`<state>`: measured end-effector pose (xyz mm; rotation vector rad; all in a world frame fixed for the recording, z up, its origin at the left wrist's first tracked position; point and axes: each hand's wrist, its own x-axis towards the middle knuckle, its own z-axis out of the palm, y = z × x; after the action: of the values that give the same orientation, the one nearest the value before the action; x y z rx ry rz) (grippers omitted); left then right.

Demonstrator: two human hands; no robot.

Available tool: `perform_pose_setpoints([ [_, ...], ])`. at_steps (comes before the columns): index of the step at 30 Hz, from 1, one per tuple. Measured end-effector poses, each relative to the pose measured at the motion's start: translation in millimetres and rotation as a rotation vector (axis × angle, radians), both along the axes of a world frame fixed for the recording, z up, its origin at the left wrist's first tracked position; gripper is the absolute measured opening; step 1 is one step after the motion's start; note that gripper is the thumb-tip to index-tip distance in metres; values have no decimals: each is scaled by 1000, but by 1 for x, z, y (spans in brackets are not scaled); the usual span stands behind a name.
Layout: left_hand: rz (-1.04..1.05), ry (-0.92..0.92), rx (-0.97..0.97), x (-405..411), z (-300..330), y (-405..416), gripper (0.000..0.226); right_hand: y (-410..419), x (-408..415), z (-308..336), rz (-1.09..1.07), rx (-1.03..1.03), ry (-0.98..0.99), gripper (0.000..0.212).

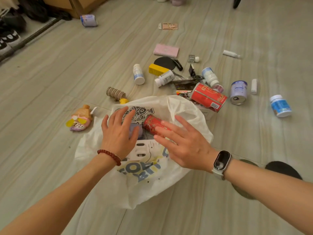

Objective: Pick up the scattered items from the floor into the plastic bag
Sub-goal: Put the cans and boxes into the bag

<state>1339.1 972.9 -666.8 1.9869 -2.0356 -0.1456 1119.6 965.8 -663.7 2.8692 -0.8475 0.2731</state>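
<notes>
A white plastic bag [186, 109] lies open on the floor in front of me. Inside it I see a red can [150, 123], a black-and-white printed pack [144, 112] and a white box [144, 151]. My left hand [118, 133] hovers over the bag's mouth with fingers straight and spread, holding nothing. My right hand [183, 143] is also spread flat over the bag, its fingertips above the red can. Scattered beyond the bag lie a second red can [208, 97], several white pill bottles [138, 74], a yellow box [156, 69] and a silver-blue can [238, 92].
A plush toy [80, 118] and a ribbed brown roll [115, 93] lie left of the bag. Farther off are a pink notebook [166, 50], a blue-labelled bottle [281, 106], a small tube [231, 54] and a rolled packet [89, 20]. Shoes on a rack [10, 38] line the left edge.
</notes>
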Motion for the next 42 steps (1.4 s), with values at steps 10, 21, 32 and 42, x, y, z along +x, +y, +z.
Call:
perform_pose_setpoints([
  [10, -503, -319, 433, -45, -35, 36, 88, 1, -46, -49, -479, 892, 426, 54],
  [21, -521, 13, 86, -137, 1, 3, 35, 45, -132, -10, -582, 533, -68, 47],
  [32, -656, -101, 598, -315, -72, 15, 67, 48, -314, -73, -1162, 940, 282, 76],
  [42, -480, -61, 720, -345, -96, 11, 65, 37, -325, -77, -1191, 832, 351, 60],
])
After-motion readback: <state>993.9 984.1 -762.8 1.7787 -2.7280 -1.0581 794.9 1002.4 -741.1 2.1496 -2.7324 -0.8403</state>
